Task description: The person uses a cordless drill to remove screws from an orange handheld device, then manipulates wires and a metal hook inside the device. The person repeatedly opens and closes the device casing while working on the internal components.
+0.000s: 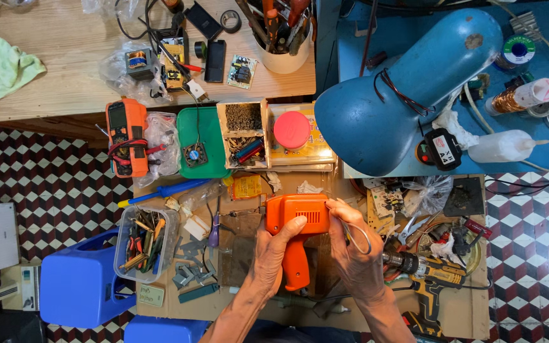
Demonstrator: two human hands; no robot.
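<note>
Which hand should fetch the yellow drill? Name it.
Right. The right hand is beside the yellow drill, while the left hand grips the orange tool on the far side.

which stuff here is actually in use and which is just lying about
In use:
- orange pistol-shaped plastic tool
- left hand, gripping its body
- right hand, on its front end

Lying about:
- orange handheld meter
- blue metal desk lamp
- yellow-and-black cordless drill
- clear plastic tub of hand tools
</note>
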